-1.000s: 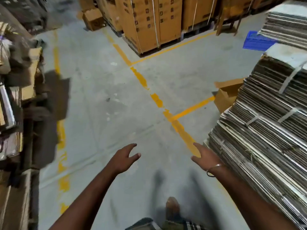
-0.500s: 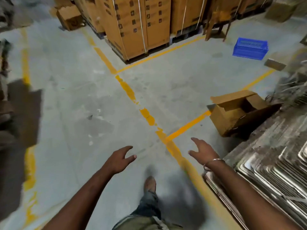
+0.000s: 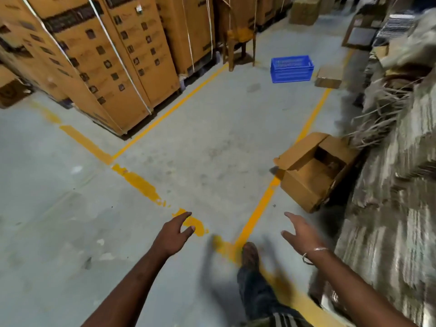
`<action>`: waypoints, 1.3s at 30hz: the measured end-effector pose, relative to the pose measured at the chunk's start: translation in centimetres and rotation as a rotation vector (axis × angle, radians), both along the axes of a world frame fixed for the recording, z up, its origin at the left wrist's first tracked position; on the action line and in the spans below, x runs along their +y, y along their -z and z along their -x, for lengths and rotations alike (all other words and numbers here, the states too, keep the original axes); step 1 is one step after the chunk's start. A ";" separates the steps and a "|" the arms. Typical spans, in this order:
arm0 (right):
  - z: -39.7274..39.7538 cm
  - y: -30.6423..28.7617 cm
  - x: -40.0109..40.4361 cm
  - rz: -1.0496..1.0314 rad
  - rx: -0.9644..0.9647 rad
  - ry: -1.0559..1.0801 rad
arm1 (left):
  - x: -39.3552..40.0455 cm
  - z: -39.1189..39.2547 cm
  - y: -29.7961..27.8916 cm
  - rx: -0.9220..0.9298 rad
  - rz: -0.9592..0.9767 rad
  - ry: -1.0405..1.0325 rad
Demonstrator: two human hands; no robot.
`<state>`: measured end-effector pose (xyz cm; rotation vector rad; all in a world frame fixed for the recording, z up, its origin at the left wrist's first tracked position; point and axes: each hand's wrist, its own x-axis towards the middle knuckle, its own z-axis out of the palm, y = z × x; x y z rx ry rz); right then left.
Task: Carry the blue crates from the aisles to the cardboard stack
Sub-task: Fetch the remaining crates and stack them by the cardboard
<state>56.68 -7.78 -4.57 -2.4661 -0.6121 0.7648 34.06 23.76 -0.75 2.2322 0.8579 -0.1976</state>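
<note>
Head view — blue crate (image 3: 292, 69) unlabelled; carton (image 3: 132, 60) print unreadable.

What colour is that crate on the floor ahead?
Bright blue crate, seen in the head view.

I hold both bare arms out ahead of me, my left hand (image 3: 173, 233) and right hand (image 3: 300, 234) empty, apart at about the same height, fingers loosely spread and thumbs turned inward. A thin bangle (image 3: 315, 253) circles my right wrist.
</note>
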 end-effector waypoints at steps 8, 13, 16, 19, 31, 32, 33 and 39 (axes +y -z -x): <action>-17.9 -0.1 11.9 0.063 -0.025 0.073 | 12.5 -19.3 0.6 -0.025 0.018 0.031; -27.8 -1.7 20.6 0.099 -0.046 0.070 | 20.9 -29.7 -0.2 -0.030 0.008 0.091; -33.5 -2.1 25.7 0.066 -0.027 0.085 | 26.8 -35.8 0.6 0.049 0.004 0.141; -39.3 -1.6 30.6 0.061 -0.039 0.121 | 33.3 -42.1 2.2 0.111 0.008 0.194; -56.3 -2.7 47.8 -0.023 -0.095 0.349 | 54.6 -68.3 0.4 0.097 0.031 0.319; -57.8 -2.8 48.9 -0.031 -0.095 0.354 | 55.5 -70.5 0.2 0.089 0.035 0.338; -59.6 -2.7 49.8 -0.033 -0.099 0.363 | 56.4 -72.9 0.2 0.075 0.035 0.355; -71.4 -0.6 52.9 -0.001 -0.077 0.438 | 60.6 -86.9 1.5 0.061 0.050 0.419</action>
